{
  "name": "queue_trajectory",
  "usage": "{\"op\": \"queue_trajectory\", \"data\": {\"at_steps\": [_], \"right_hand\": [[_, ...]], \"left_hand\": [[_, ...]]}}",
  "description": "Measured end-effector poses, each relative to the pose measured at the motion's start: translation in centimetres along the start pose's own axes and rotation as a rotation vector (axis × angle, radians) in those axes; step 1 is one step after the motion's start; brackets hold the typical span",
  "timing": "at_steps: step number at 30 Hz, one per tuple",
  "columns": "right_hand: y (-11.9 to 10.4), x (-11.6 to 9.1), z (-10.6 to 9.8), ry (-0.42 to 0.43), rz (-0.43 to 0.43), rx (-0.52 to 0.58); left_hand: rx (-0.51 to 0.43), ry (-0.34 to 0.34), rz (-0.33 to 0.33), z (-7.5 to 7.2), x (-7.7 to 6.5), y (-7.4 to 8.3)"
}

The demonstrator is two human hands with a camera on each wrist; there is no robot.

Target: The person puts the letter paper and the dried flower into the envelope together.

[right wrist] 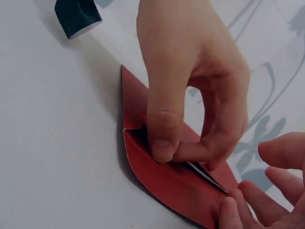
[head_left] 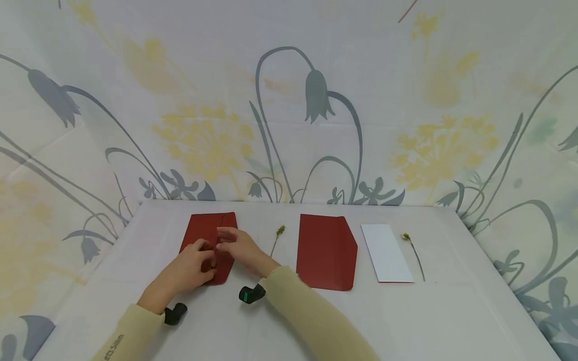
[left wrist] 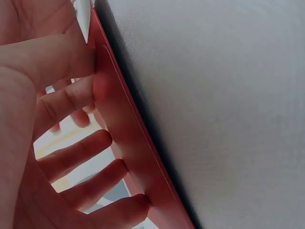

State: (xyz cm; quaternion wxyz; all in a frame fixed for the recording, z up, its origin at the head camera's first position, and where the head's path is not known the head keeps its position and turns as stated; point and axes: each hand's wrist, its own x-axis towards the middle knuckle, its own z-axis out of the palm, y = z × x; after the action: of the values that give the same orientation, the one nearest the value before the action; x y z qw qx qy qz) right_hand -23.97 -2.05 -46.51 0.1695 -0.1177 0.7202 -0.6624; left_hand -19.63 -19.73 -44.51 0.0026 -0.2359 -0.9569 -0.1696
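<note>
A red envelope (head_left: 198, 228) lies at the left of the table, under both hands. My left hand (head_left: 195, 265) bends over it, and in the right wrist view its thumb and index finger pinch at the envelope's opening (right wrist: 143, 136). A thin white edge (right wrist: 206, 175) shows between the red layers there. From the right reaches my right hand (head_left: 241, 248), fingers loosely extended over the envelope's right part. Its fingertips (right wrist: 231, 210) are right at the envelope's edge in the right wrist view, the thumb held apart. The left wrist view shows fingertips against the red paper (left wrist: 121, 119).
A dried yellow-green flower (head_left: 280, 230) lies just right of my right hand. Beyond it lie a second red envelope (head_left: 322, 253) with its flap to the right, a white card (head_left: 387, 253) and another dried flower (head_left: 406, 237). A floral curtain (head_left: 289, 150) stands behind the table.
</note>
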Motion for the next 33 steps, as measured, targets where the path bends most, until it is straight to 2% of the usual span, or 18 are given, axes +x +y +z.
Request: {"op": "queue_trajectory", "data": {"at_steps": [8,17,25,33], "right_hand": [[-0.4,-1.1,-1.3,-0.028,-0.012,0.055],[-0.9,-2.5,-3.9,-0.034,-0.026,0.088],[-0.8,-3.5,-6.4,-0.023,-0.018,0.053],[-1.0,-5.2,-9.3,0.013,-0.007,-0.032]], "left_hand": [[0.046,0.014,0.010,0.2,-0.2,-0.2],[0.013,0.035,0.022,0.3,0.0,-0.1],[0.014,0.032,0.024,0.4,0.0,-0.1],[-0.001,0.022,0.015,0.2,-0.1,0.1]]}}
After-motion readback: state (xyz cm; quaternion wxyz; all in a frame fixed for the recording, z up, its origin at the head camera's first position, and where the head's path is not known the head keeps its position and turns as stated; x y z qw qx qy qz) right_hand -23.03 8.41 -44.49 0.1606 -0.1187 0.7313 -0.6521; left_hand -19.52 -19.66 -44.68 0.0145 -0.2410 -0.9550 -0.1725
